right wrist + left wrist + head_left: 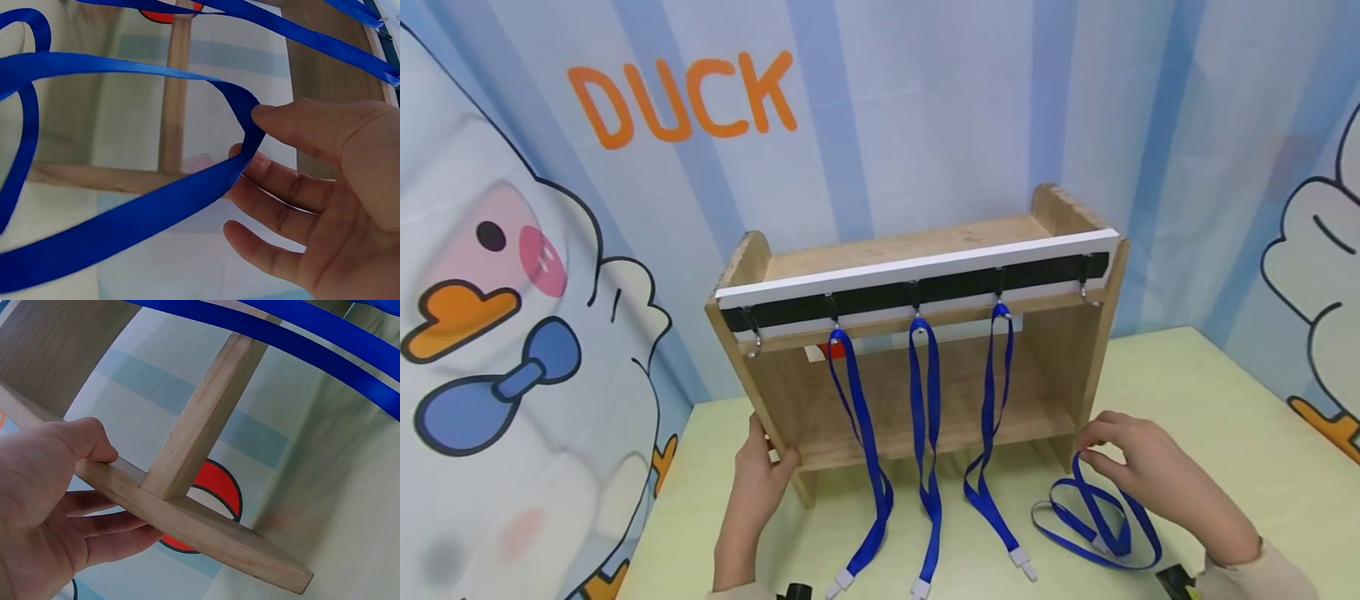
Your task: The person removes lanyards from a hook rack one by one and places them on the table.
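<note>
A small wooden shelf stands on the table, with a row of metal hooks along its white-and-black front strip. My left hand grips the lower edge of its left side panel, thumb on one face and fingers on the other. Pinched between the thumb and fingers of my right hand is the loop of a blue lanyard; the rest lies in loose coils on the table. Three more blue lanyards, left, middle and right, hang from the inner hooks.
At the strip's ends are a left hook and a right hook. The hanging lanyards' white clips reach down in front of the shelf. Behind the pale table hangs a striped cloth with duck drawings.
</note>
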`<state>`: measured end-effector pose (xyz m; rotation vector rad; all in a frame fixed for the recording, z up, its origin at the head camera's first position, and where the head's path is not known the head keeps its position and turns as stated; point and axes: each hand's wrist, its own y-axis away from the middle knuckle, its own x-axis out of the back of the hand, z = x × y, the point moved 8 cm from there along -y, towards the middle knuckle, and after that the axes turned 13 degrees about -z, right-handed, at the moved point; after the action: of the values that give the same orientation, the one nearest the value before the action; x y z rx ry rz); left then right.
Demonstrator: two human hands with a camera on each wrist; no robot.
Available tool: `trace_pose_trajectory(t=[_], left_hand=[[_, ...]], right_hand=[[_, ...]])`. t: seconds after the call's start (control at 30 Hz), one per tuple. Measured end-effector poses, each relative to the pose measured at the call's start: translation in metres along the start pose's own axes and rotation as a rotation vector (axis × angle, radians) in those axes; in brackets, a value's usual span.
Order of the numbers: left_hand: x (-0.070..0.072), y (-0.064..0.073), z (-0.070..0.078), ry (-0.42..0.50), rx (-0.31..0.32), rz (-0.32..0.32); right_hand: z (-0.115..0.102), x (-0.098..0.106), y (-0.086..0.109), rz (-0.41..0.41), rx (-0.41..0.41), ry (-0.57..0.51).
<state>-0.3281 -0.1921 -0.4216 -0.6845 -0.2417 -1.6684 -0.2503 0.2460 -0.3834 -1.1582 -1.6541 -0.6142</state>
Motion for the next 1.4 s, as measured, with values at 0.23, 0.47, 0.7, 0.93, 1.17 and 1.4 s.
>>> trace_pose_trajectory(t=[0.23,0.47,0.7,0.93,1.17,1.4], left_hand=[[0.003,0.003,0.0,-0.003,0.009,0.004],[0.007,-0.001,0.006,-0.023,-0.004,0.009],[0.006,-0.002,0.007,-0.03,0.001,-0.003],[0.004,0.0,0.007,-0.018,0.003,-0.011],[0.001,0.0,0.004,-0.017,0.012,-0.013],[-0.002,0.0,0.002,-0.017,0.024,-0.011]], right_hand=[[0.002,-0.023,-0.015,-0.05,0.036,-0.052],[0.011,-0.048,-0.028,-0.105,0.028,-0.056],[0.018,-0.061,-0.032,-0.118,0.014,-0.047],[0.023,-0.079,-0.034,-0.14,-0.037,-0.063],[0.026,-0.09,-0.034,-0.164,-0.032,-0.057],[0.026,-0.097,-0.034,-0.188,-0.047,-0.054]])
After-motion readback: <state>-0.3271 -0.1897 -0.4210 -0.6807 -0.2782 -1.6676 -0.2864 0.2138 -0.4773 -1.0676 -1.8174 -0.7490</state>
